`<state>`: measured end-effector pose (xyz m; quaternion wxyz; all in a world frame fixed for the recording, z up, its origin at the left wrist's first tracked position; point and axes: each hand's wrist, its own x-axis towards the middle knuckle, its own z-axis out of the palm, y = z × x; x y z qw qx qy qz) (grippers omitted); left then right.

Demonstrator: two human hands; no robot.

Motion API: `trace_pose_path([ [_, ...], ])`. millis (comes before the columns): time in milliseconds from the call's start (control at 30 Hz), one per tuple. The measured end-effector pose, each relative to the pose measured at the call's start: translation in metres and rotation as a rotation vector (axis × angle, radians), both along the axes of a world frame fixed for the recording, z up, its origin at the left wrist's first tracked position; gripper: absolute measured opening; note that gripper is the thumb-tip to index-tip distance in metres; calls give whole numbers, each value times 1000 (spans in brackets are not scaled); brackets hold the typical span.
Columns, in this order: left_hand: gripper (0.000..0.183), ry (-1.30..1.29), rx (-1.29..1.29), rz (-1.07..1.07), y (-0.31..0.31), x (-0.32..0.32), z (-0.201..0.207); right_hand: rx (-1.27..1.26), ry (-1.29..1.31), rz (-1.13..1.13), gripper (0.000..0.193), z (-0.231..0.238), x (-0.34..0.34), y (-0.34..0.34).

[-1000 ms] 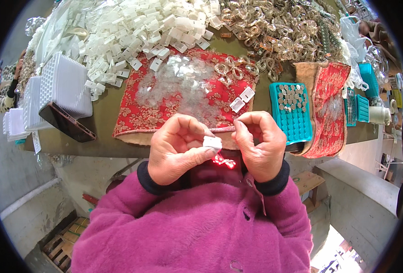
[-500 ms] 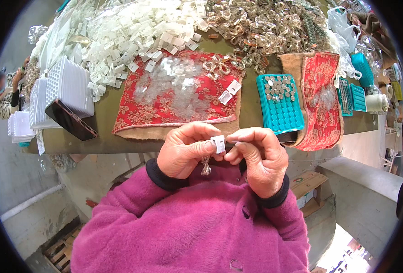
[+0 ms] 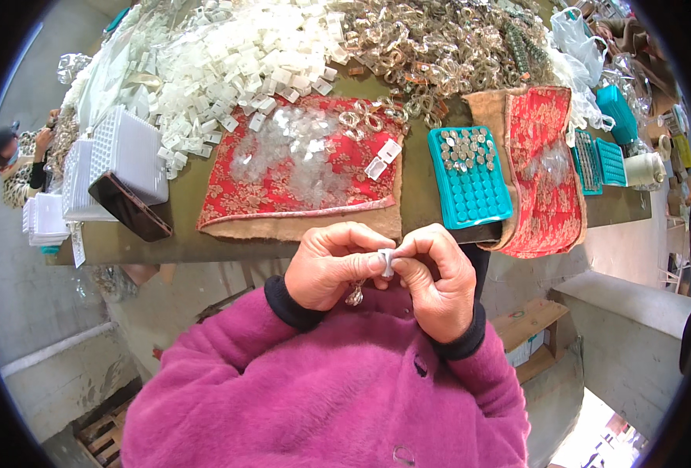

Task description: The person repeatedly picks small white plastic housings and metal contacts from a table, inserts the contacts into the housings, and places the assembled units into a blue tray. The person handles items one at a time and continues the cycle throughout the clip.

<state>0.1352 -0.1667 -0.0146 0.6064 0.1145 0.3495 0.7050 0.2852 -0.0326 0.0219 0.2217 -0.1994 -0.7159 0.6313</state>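
Magenta fleece sleeves (image 3: pixel 205 335) run up to dark cuffs (image 3: pixel 289 306), and from these both wrists bend inward so that the hands meet in front of the chest, just short of the worktop (image 3: pixel 417 173). Thumb and forefinger of the left hand (image 3: pixel 331 267) are clamped on a small white plastic case (image 3: pixel 387 263), the other fingers curled in behind. The right hand (image 3: pixel 441 282) is closed on the same case from the opposite side, its thumb and bent forefinger pinching the edge, so the piece sits between the two sets of fingertips. Just below the left hand's fingers hangs a small bundle of clear wire (image 3: pixel 354 296). Ahead and to the right of the right hand lies a teal tray (image 3: pixel 470 210) of round pockets, silvery discs (image 3: pixel 468 148) in its far rows. Straight ahead of the left hand, a red floral cloth (image 3: pixel 228 199) bears loose clear plastic pieces (image 3: pixel 314 171) and two white cases (image 3: pixel 383 159). Well to the left of the left hand, a dark phone (image 3: pixel 131 207) leans against stacked white trays (image 3: pixel 135 148) with rows of pockets. Farthest ahead are heaped white cases (image 3: pixel 236 70) and, to their right, coiled clear wires (image 3: pixel 447 47).
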Motion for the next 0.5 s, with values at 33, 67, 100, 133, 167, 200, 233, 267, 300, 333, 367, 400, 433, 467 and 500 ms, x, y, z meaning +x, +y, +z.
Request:
trace_pose_path([
  [33, 19, 17, 4, -8, 0, 0, 0, -41, 8, 19, 11, 0, 1, 1],
  [67, 19, 11, 12, -12, -1, 0, -1, -99, 9, 38, 11, 0, 1, 2],
  [100, 20, 6, 21, -16, -1, -1, 0, -241, 58, 54, 11, -2, 1, 3],
  [133, 20, -21, 37, -31, -1, -3, 1, -326, 74, 80, 12, -3, 0, 6],
  [167, 21, -28, 37, -55, -2, -5, 3, -429, 87, 116, 12, -4, 0, 8],
  [200, 24, -10, 23, -76, -2, -7, 5, -549, 124, 156, 12, -6, 0, 11],
  [233, 25, 22, 5, -84, -3, -10, 8, -631, 117, 181, 12, -8, 0, 13],
  [267, 26, 19, -7, -125, -3, -13, 12, -663, 69, 205, 12, -9, 0, 14],
  [300, 25, 102, -36, -131, -3, -15, 16, -703, 37, 216, 15, -11, -1, 15],
  [333, 24, 108, -5, -139, -1, -18, 20, -745, 1, 219, 18, -13, -1, 16],
  [367, 24, 122, 10, -142, -1, -18, 23, -790, -20, 240, 32, -17, -4, 19],
  [400, 23, 133, 27, -147, 0, -20, 27, -808, 8, 252, 36, -19, -4, 18],
  [433, 28, 134, 29, -187, 0, -24, 31, -826, 32, 246, 40, -22, -6, 18],
  [467, 30, 147, 40, -224, 2, -29, 36, -850, 52, 235, 44, -24, -6, 18],
  [500, 30, 258, 65, -191, 4, -37, 43, -862, 89, 226, 51, -25, -7, 16],
])
